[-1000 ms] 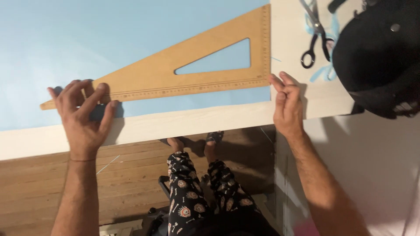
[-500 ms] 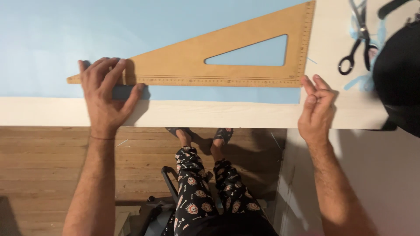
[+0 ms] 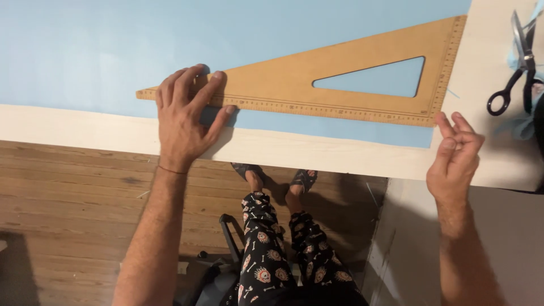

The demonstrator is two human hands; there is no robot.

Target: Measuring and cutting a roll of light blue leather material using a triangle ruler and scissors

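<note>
A large wooden set square (image 3: 294, 85) with a triangular cut-out lies on a light blue sheet (image 3: 113, 51) spread over a white table (image 3: 85, 133). My left hand (image 3: 184, 119) presses flat on the set square's narrow left end, fingers spread. My right hand (image 3: 456, 153) hovers at the table's front edge just below the set square's right corner, fingers loosely curled, holding nothing. Its fingertips are close to the ruler's lower right corner but look just apart from it.
Black-handled scissors (image 3: 518, 68) lie on the bare table at the far right, next to scraps of blue paper. Below the table edge are a wooden floor (image 3: 68, 192), my legs in patterned trousers (image 3: 272, 255) and a chair base.
The view shifted, so everything sits further right in frame. My right hand has come off the set square's corner and drawn back toward the table edge. My left hand stays on the left end.
</note>
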